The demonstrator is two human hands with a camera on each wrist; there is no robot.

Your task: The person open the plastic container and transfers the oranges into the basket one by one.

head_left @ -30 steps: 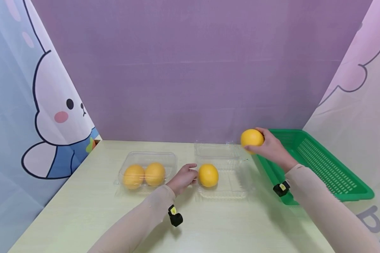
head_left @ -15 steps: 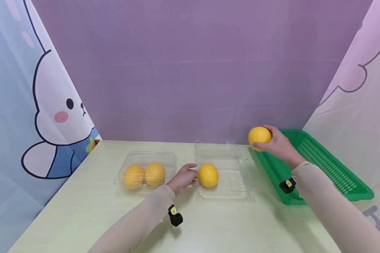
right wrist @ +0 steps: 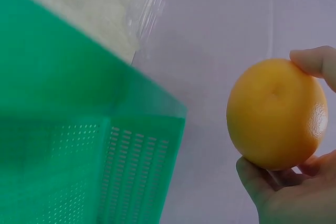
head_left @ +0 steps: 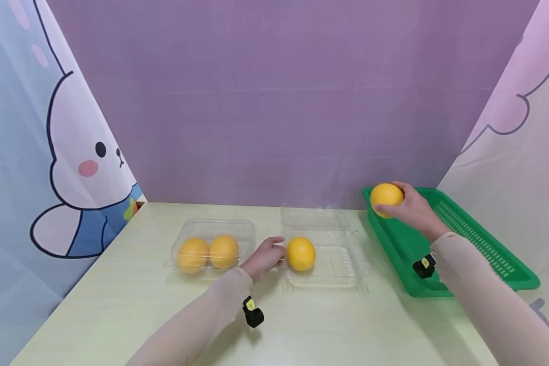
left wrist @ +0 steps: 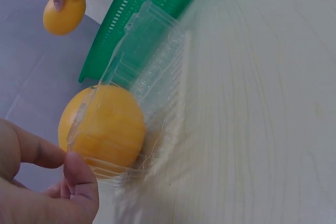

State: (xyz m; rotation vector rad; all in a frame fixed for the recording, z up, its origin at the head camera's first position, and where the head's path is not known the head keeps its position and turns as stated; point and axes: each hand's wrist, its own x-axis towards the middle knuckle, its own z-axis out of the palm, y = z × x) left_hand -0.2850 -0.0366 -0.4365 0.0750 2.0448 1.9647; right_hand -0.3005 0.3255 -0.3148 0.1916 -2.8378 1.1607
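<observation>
My right hand (head_left: 414, 209) grips an orange (head_left: 387, 200) between thumb and fingers, held up over the far left corner of the green basket (head_left: 409, 249). In the right wrist view that orange (right wrist: 277, 114) is apart from the basket wall. My left hand (head_left: 264, 258) pinches the left rim of an open clear plastic clamshell box (head_left: 336, 267); thumb and forefinger (left wrist: 47, 156) meet at the rim in the left wrist view. Another orange (head_left: 301, 253) sits in the left side of this box, beside my left fingers. The box's lid (head_left: 314, 217) lies folded back.
A closed clear box (head_left: 218, 227) with two oranges (head_left: 224, 251) stands to the left on the pale wooden table (head_left: 132, 305). A purple cloth backdrop (head_left: 274, 101) rises behind the table. Printed curtains (head_left: 87, 127) hang at both sides.
My right hand has carried its orange rightward, from beside the basket's left edge to above its far left corner. The left hand, the boxes and the other oranges keep their places.
</observation>
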